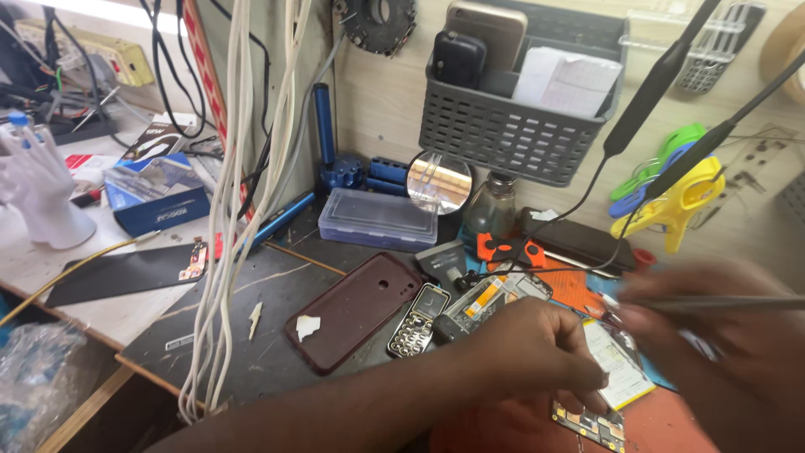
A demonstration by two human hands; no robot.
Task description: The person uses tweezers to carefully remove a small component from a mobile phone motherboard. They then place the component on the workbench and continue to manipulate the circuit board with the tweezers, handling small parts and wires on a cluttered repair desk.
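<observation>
While the left hand [537, 348] presses its fingers together onto a small circuit board [589, 424] at the near edge of the desk [277, 294], the blurred right hand [713, 323] has its grip clamped on a thin metal tool [721, 304], held level just above. Beside them lie a yellow-labelled battery [616, 365], an opened phone [495, 298], a small keypad phone [417, 320] and a maroon phone case [352, 310].

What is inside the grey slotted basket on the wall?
The grey basket holds a gold phone, a dark phone and white folded paper; its walls hide their lower parts.
</observation>
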